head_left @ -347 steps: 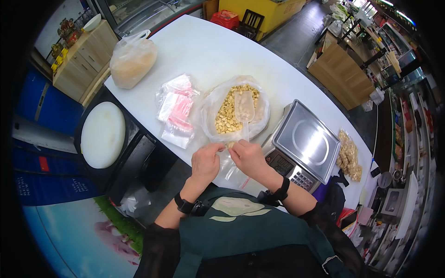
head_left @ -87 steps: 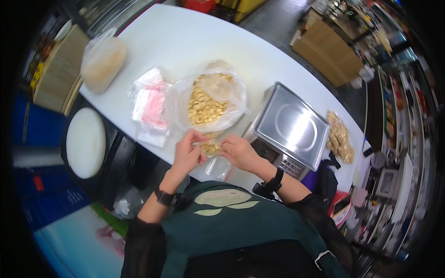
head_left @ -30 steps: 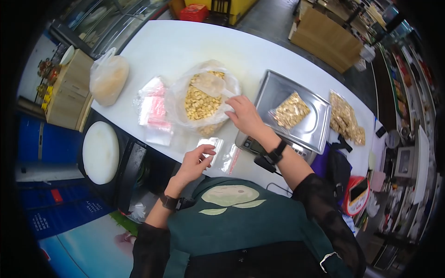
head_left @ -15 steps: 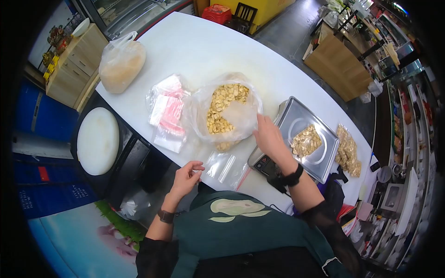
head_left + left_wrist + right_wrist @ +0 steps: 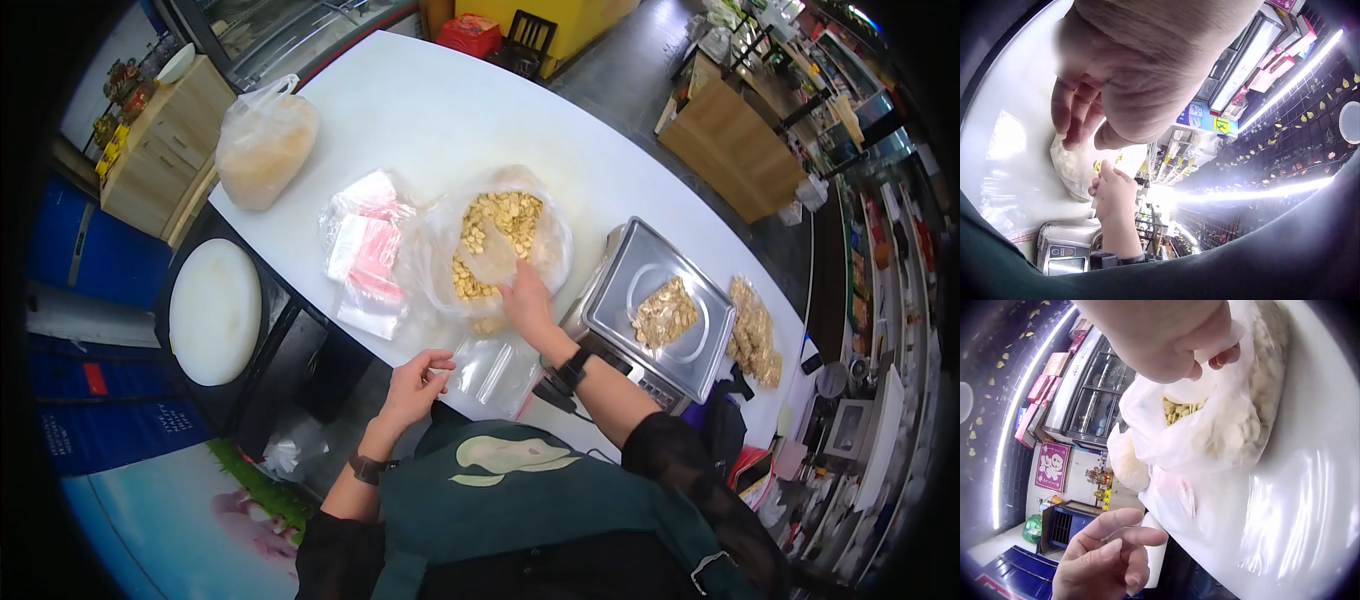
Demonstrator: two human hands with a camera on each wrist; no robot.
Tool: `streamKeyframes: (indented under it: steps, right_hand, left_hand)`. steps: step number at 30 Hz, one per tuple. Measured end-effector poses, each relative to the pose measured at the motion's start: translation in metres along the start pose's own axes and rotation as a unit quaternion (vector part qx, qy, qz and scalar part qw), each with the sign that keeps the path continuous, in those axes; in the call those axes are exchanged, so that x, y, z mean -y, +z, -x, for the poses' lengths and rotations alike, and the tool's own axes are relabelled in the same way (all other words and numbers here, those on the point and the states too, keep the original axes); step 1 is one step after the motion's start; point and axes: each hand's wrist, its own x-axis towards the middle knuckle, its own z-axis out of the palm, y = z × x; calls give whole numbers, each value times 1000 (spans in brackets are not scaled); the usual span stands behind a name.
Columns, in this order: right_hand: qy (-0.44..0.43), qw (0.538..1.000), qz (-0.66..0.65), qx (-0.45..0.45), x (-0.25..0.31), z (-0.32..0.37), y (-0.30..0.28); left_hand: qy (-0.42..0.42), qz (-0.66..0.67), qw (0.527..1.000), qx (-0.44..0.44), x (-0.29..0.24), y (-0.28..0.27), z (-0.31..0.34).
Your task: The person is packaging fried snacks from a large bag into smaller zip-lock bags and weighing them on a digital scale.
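My right hand pinches the handle of a translucent scoop, whose bowl lies among pale yellow slices in an open plastic bag. In the right wrist view, thumb and fingers close round the whitish handle above the slices. Loosely bent, my left hand hovers by the table's near edge, holding nothing, left of flat clear bags. A small filled bag lies on the steel pan of a scale.
Left of the open bag lies a pile of clear and pink bags; a tied bag stands at the far left corner. More filled bags lie right of the scale. A round white board sits beside the table.
The small filled bag has come onto the scale since the oldest frames. My right hand has moved left from the open bag's right side onto the scoop handle. My left hand stays near the table edge.
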Motion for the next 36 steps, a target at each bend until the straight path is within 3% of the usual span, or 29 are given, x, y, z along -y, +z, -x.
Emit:
streamKeyframes:
  steps: [6,10,21,30,34,36]
  right_hand:
    - [-14,996,-75,-55,-10,21,-5]
    - [30,995,-91,-15,-1,43,-30]
    - [-56,977,-157,-131,-12,53,-14]
    - [-19,980,-178,-90,-7,103,-98]
    - [31,980,-146,-129,-18,155,-143]
    - [87,974,-142,-156,-27,181,-157]
  left_hand:
    - [15,7,998,59,-13,9,-3]
    - [10,-8,998,54,-7,12,-2]
    - [34,-40,995,83,-26,32,-19]
    - [37,-49,990,126,-42,41,-35]
    - [93,-93,980,152,-60,73,-67]
    - [254,-180,938,150,-70,96,-81]
